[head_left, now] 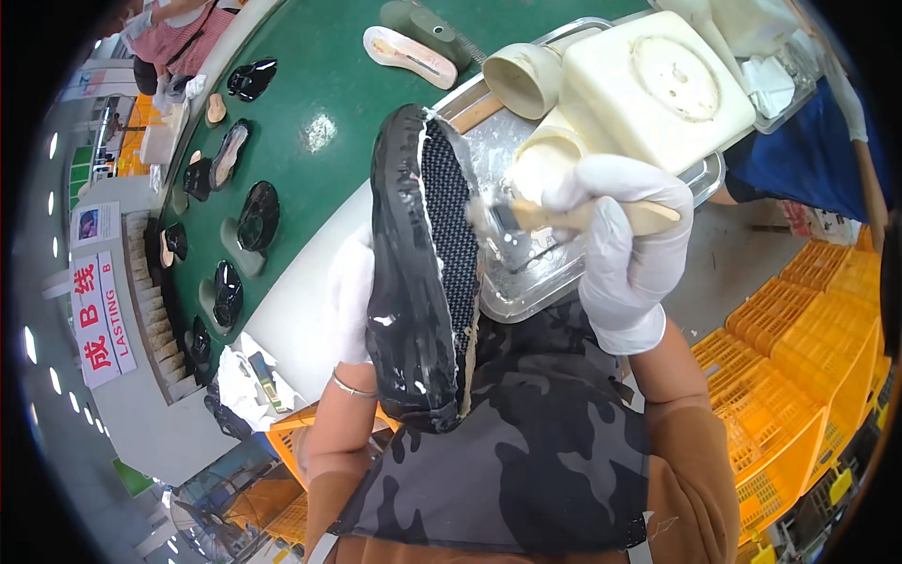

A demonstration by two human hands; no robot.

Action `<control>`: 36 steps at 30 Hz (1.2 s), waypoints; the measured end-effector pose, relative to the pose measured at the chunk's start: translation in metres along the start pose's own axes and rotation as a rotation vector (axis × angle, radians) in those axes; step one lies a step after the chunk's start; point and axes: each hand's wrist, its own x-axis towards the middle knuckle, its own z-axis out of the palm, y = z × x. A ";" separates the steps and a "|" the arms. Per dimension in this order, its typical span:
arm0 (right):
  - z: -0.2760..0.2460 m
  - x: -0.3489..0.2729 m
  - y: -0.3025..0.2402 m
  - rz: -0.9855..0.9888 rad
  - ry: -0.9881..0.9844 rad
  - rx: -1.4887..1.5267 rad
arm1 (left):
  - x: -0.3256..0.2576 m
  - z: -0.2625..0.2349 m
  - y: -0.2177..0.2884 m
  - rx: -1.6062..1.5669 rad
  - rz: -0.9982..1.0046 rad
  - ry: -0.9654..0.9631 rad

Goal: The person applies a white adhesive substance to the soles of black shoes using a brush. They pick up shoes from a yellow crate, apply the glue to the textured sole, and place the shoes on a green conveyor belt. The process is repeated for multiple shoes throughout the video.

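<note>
In front of me a glossy black shoe upper stands on end, its dark woven bottom facing right with a whitish edge. My left hand, in a white glove, grips it from the left; most of its fingers are hidden behind the shoe. My gloved right hand is closed around a wooden-handled brush. The bristles point left at the woven bottom, at or very close to its edge. Below and behind the brush is a metal tray smeared with white liquid.
On the tray are a cream plastic container and a round pot. Several black shoes and a pale sole lie on the green surface. Yellow crates stack at right. People are at upper left and right.
</note>
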 end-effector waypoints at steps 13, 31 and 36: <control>-0.003 0.004 -0.011 -0.002 -0.133 0.168 | 0.007 0.008 0.019 0.035 0.493 0.176; -0.024 0.007 -0.037 -0.102 -0.553 -0.319 | 0.042 -0.003 0.026 0.253 1.045 0.245; 0.015 0.000 -0.033 -0.107 -0.870 -0.582 | 0.058 0.012 0.040 0.082 1.227 0.165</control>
